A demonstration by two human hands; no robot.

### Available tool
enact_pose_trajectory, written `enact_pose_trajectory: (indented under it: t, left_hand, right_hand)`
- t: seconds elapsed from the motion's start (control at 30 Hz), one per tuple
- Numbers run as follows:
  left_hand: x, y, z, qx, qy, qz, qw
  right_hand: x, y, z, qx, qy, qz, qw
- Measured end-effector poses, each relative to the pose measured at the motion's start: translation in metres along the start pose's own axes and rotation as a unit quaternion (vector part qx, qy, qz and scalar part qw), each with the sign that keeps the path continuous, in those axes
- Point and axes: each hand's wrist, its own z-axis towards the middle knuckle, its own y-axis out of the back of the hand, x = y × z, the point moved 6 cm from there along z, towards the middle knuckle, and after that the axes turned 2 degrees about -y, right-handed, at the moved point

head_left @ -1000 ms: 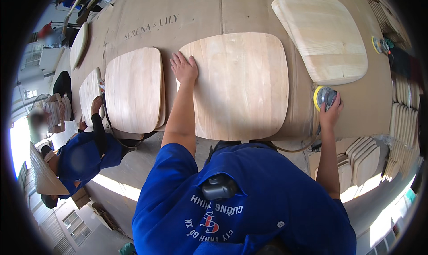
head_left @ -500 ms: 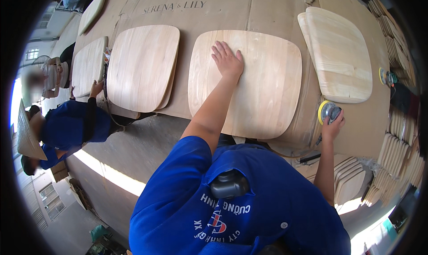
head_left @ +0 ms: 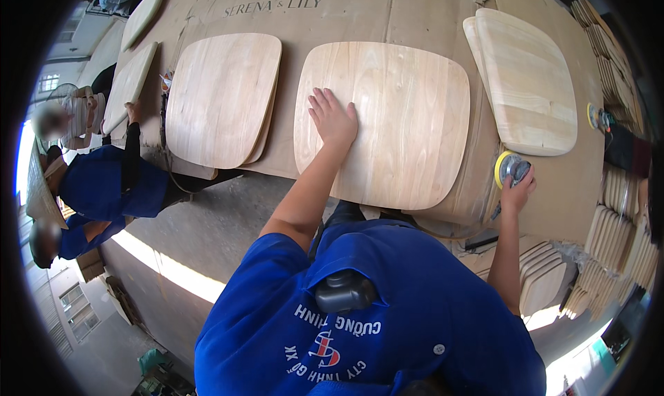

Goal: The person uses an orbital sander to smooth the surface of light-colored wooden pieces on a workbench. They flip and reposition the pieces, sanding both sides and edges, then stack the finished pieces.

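Observation:
Flat on a pale wooden seat panel [head_left: 408, 126] with rounded corners lies my left hand [head_left: 333, 119], its fingers stretched out and slightly spread near the panel's left side. Off to the right, my right hand [head_left: 517, 187] is wrapped round the grey body of a sander [head_left: 510, 170] with a yellow pad. The sander is tipped on its side, pad facing left, apart from the panel. Just beyond it lie two stacked wooden panels [head_left: 529, 85]. To the left of my panel is another small stack of panels [head_left: 225, 98].
Brown cardboard [head_left: 346, 22] covers the table. A co-worker in blue [head_left: 114, 181] at the left holds a tilted panel [head_left: 131, 88]. A second sander [head_left: 596, 116] is at the right edge. Stacked boards [head_left: 612, 244] stand to the right, and a hose [head_left: 449, 237] runs by the table's front edge.
My left hand has slid left and toward me across the panel. My right hand and the sander have hardly moved. The co-worker's panel has been tilted up.

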Motion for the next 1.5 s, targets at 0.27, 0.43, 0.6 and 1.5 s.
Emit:
enact_pose_trajectory:
  t: [0.27, 0.43, 0.6, 1.5]
  left_hand:
    - [-0.048, -0.016, -0.004, 0.044, -0.02, 0.009, 0.999]
    - [-0.08, -0.023, -0.001, 0.06, -0.081, -0.036, 0.994]
    - [-0.065, -0.019, -0.005, 0.062, -0.122, -0.044, 0.99]
    - [0.069, 0.022, -0.096, -0.005, -0.021, -0.023, 1.0]
  right_hand:
    - [0.0, -0.002, 0.002, -0.002, -0.002, -0.003, 1.0]
    - [-0.001, -0.001, 0.002, 0.008, -0.018, -0.013, 1.0]
    - [-0.009, -0.004, 0.006, 0.014, 0.014, -0.004, 1.0]
    - [-0.017, -0.008, 0.037, 0.084, -0.019, -0.044, 0.995]
